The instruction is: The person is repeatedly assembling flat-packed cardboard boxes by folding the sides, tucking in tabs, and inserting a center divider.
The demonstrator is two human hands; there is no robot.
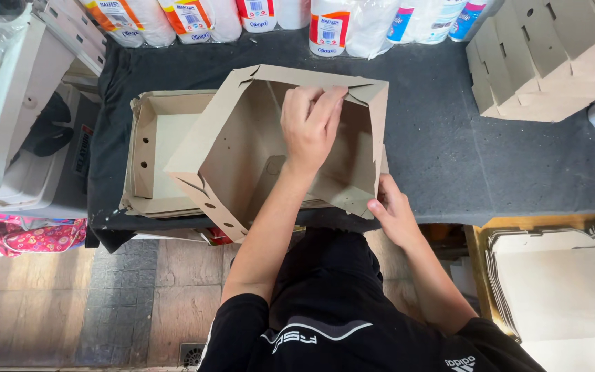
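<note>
left hand (pixel 311 124) on cardboard box (pixel 242 151) far wall | right hand (pixel 392 210) fingertips hidden

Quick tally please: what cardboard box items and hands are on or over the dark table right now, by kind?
Box being folded, with left hand on its far wall and right hand at its near corner: 1
Stack of open boxes beside it: 1
Pile of folded boxes, far right: 1
Hands: 2
Total: 5

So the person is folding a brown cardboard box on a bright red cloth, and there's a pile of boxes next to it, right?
Not quite: the cloth is dark grey-black, not bright red. The head view shows it. The rest holds: the left hand and right hand are on the brown cardboard box, and a pile of boxes lies beside it.
</note>
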